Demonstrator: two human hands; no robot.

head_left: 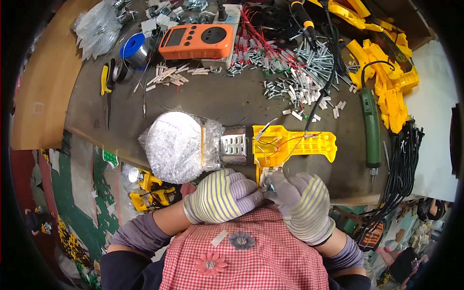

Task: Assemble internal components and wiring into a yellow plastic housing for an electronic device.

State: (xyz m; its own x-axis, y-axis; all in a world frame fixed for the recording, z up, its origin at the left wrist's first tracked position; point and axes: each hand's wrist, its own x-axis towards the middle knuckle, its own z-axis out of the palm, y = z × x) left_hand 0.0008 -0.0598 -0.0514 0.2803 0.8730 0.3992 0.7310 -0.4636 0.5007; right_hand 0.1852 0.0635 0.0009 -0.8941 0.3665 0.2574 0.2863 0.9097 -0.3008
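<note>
Grey surface (203, 99), screws (316, 58) heaped along its far side. Nearer me lies the yellow shell (290, 147), thin wires (290, 139) across it. Both hands are gloved: the left hand (223, 195) is curled, its grip hidden from me; the right hand (305, 203) pinches a small metal part (268, 172) at the shell's near side. I judge a tug could strain the wires, or thick fingertips drop the part. Markings on the meter (195, 41) are too small for me to read.

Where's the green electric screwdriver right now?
In the head view, the green electric screwdriver is on the right side of the workbench, between the open yellow casing and the bundle of black cables.
</note>
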